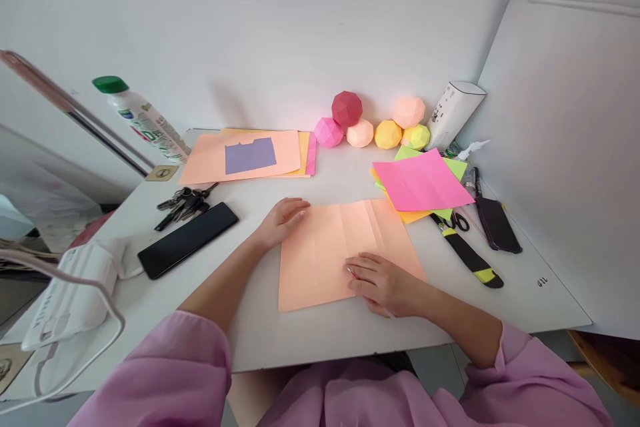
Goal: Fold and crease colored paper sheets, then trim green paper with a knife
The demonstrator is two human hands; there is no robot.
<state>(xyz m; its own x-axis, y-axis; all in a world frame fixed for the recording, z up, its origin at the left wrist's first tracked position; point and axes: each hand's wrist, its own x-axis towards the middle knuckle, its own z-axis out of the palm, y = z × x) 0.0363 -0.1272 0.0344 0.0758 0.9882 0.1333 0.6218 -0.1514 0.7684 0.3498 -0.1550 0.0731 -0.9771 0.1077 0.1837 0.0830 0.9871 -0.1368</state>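
A peach sheet of paper [320, 260] lies on the table in front of me, with several upright creases across its middle and right side. At its upper left edge, my left hand [286, 221] rests with fingers stretched out over the paper. My right hand [385, 283] is closed over the lower right part of the sheet. Between its fingers is a slim pen-like tool [352, 272]; a reddish, shiny tip shows, and a pale end sticks out below the hand. Most of that tool is hidden, so its exact kind is unclear.
A pink sheet [425, 180] tops more paper beside a black-and-yellow cutter [470, 257] and scissors [459, 221]. Paper balls [347, 109] line the wall. At left are stacked sheets [205, 160], keys [187, 203], a phone [189, 240], a bottle [145, 121] and a power strip [75, 290].
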